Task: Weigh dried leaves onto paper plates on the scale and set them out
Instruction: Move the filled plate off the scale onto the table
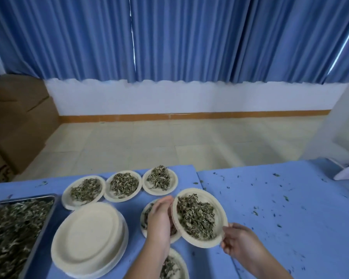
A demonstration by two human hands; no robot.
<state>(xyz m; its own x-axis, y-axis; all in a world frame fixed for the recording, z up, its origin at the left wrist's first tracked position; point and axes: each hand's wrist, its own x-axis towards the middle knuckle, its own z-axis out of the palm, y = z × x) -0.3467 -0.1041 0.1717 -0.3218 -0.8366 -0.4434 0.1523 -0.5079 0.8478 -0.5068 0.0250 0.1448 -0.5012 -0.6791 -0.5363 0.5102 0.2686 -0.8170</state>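
The step in hand looks like setting out; a filled plate (205, 195) of dried leaves (197, 218) is held tilted above the blue table (270, 218), just right of the plates already laid down; the scale is not in view. The left hand (159, 218) lies with straight fingers flat against this plate's left rim; the right hand (237, 241) pinches the near right rim between thumb and fingers.

The next move, as I judge it, calls for levelling the plate and lowering it onto a bare patch of table beside the others; the heap is loose and would slide off if the tilt grew, and the rim should not land on a neighbour.

Counted, six filled plates show. Three sit side by side in a back row (129, 196); one is in the hands; one lies partly hidden under the left hand (142, 226); one is cut off by the bottom edge (181, 258). There is one stack of empty plates (89, 238), how many deep I cannot tell; one metal tray (28, 198) of loose leaves stands at the left; crumbs of leaf are scattered over the table's right part.
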